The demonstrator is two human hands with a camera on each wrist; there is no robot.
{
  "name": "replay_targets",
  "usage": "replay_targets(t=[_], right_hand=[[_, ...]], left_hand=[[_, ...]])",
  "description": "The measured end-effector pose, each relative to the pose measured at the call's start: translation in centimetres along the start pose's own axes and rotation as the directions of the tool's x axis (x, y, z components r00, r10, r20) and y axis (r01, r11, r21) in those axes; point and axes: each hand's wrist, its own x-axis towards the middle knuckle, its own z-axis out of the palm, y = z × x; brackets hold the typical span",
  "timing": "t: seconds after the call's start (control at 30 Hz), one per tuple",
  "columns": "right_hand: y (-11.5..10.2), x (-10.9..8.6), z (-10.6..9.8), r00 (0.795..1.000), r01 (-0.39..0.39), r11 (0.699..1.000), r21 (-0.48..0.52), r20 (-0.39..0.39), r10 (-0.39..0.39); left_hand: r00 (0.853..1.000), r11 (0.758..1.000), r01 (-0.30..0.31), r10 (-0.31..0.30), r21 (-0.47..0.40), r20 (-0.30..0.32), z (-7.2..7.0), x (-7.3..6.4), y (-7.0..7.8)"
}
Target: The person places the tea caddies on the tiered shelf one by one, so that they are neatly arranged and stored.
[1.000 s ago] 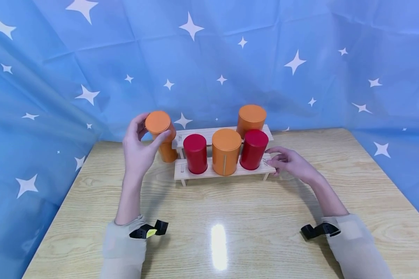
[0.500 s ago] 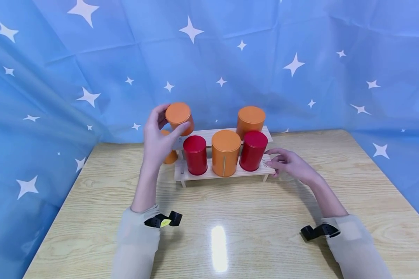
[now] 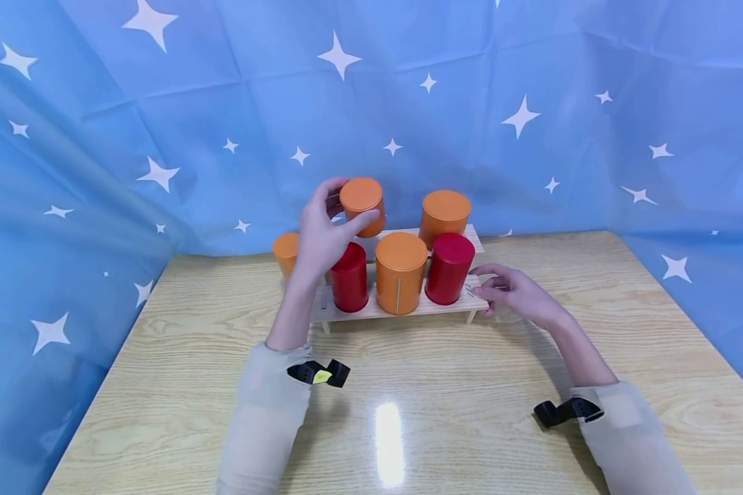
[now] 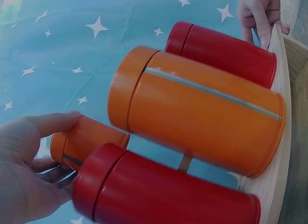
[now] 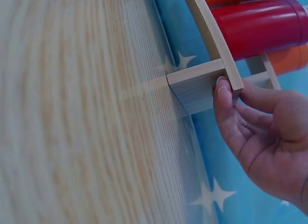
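Note:
My left hand (image 3: 325, 232) grips an orange lidded canister (image 3: 362, 199) by its sides, thumb in front, over the upper shelf's left half. In the left wrist view the fingers curl around this canister (image 4: 94, 139), partly behind a red one. The two-step wooden rack (image 3: 467, 298) carries a red canister (image 3: 349, 283), a large orange canister (image 3: 401, 275) and another red canister (image 3: 449, 271) on its lower step. Another orange canister (image 3: 446, 212) stands at the upper step's right. My right hand (image 3: 517, 294) pinches the lower step's right end between thumb and fingers, plainly seen at the rack corner (image 5: 230, 72).
One more orange canister (image 3: 285, 249) stands left of the rack, partly hidden by my left forearm. The rack is on a light wood table (image 3: 470, 385). A blue star-patterned cloth (image 3: 254, 103) hangs close behind it.
My left hand has carried the orange canister rightward, from above the other orange canister left of the rack to over the upper step. My right hand has stayed at the rack's end.

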Motion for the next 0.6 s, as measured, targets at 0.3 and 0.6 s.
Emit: replay_targets(t=[0.3, 0.6], right_hand=[[0.0, 0.1, 0.0, 1.0, 0.005, 1.0, -0.004, -0.001, -0.005], [-0.1, 0.0, -0.1, 1.0, 0.002, 1.0, -0.008, 0.005, -0.002]], left_hand=[[0.994, 0.996, 0.089, -0.088, -0.01, 0.061, 1.9, 1.2, -0.5], [0.975, 0.984, 0.174, -0.179, 0.047, 0.129, 2.7, 1.8, -1.1]])
